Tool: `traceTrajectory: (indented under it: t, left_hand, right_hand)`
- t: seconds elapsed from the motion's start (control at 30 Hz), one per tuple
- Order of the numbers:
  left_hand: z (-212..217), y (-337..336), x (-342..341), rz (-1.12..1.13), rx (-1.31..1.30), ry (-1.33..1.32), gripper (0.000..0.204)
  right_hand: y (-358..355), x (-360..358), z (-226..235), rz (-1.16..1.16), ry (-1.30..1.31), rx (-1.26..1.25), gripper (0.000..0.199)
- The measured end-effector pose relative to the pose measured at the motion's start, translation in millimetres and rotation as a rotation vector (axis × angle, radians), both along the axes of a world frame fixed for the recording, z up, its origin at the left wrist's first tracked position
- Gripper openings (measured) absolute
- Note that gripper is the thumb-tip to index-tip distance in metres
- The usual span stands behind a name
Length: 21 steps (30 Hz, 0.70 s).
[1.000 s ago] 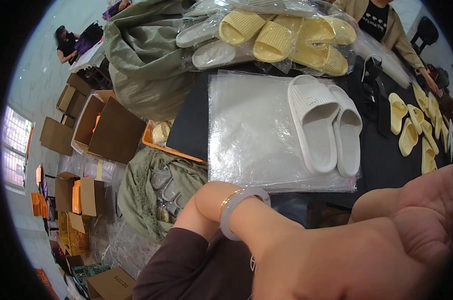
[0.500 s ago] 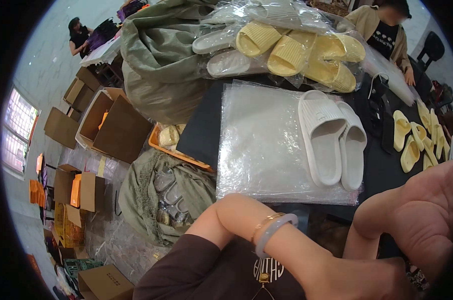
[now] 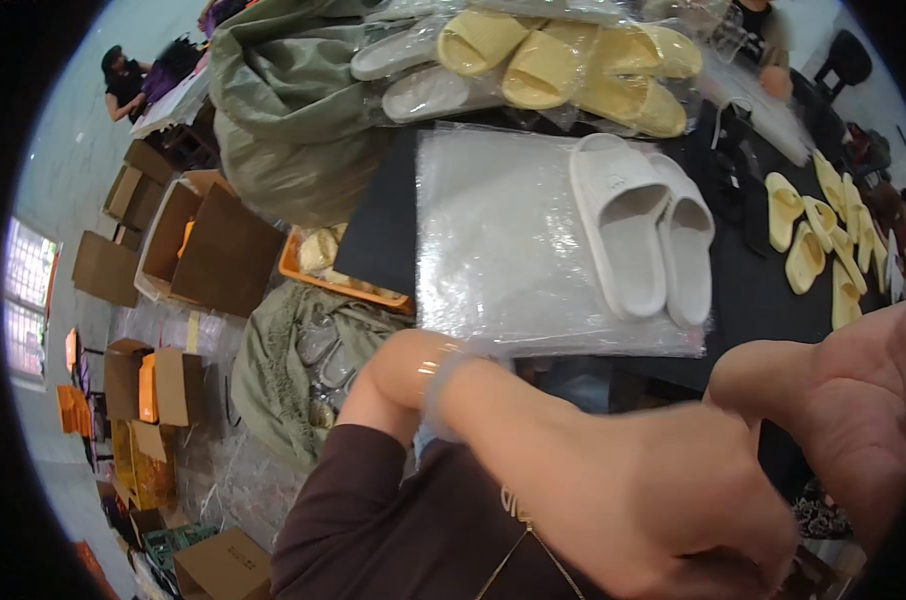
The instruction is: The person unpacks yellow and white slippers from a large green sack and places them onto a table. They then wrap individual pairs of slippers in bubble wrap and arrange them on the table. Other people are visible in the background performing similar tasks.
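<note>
A worker's left hand (image 3: 688, 485) bends at lower right, the right hand (image 3: 863, 400) palm-out at the right edge; from here, either one's grip is unclear. Pale slippers (image 3: 628, 265) lie right of centre, above the left.

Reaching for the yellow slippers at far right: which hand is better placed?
Right, probably: the right hand appears just below the yellow slippers in view, palm showing, though partly out of frame. The left hand is farther left, looking curled.
</note>
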<state>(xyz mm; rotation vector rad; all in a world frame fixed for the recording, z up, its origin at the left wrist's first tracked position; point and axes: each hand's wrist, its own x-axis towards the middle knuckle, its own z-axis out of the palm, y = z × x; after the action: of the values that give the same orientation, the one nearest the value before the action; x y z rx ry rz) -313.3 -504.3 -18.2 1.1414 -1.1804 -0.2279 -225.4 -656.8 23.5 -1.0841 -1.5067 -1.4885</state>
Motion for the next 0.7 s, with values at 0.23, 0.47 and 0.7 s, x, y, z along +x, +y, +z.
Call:
traceTrajectory:
  t: [0.23,0.47,0.7]
  left_hand:
    - [-5,31,15,-0.045,0.020,0.128,0.023]
    - [-1,38,-1,-0.145,-0.072,0.111,0.024]
    - [8,55,-21,-0.250,-0.164,0.071,0.025]
  right_hand:
    - [7,3,3,-0.037,0.007,0.001,0.052]
    - [18,23,11,-0.090,-0.021,-0.085,0.054]
    - [0,31,-13,-0.181,0.263,-0.022,0.047]
